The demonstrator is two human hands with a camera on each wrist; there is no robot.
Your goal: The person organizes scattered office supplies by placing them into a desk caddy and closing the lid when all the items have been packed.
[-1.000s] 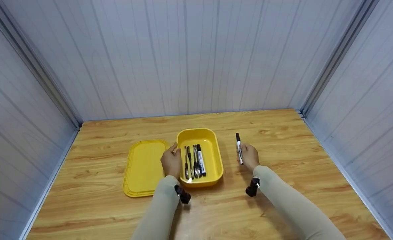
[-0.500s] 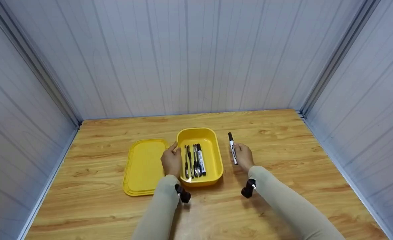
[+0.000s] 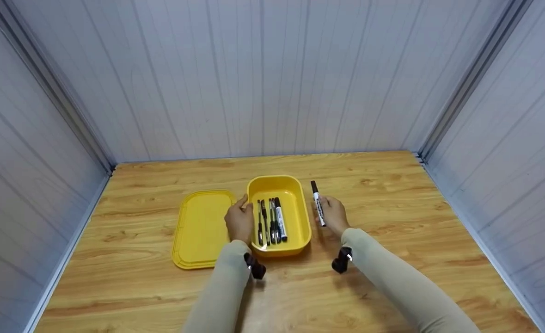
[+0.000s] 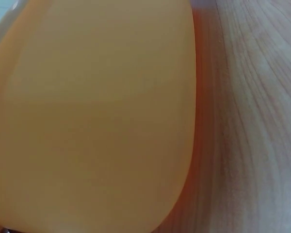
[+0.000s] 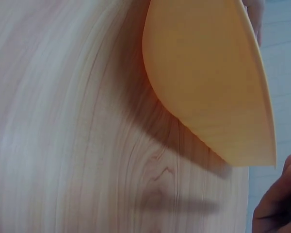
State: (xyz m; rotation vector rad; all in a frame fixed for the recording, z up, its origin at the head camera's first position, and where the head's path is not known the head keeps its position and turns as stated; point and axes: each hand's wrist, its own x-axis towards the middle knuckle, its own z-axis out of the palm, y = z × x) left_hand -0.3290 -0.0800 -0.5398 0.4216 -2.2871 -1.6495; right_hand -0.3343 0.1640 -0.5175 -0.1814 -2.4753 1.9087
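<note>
My left hand grips the left wall of a yellow plastic box, with fingers and thumb at the rim. Part of that hand shows past the box's edge in the right wrist view. Lying side by side in the box are several black pens and a black-capped white marker. My right hand pinches another white marker, black cap pointing away, just right of the box. The box's yellow side wall fills most of the left wrist view.
A flat yellow lid lies on the wooden table, left of the box and partly behind my left hand. Pale panel walls enclose the table at the back and both sides.
My right hand has moved left with the marker, closer to the box's right side. The left hand keeps its place at the box wall.
</note>
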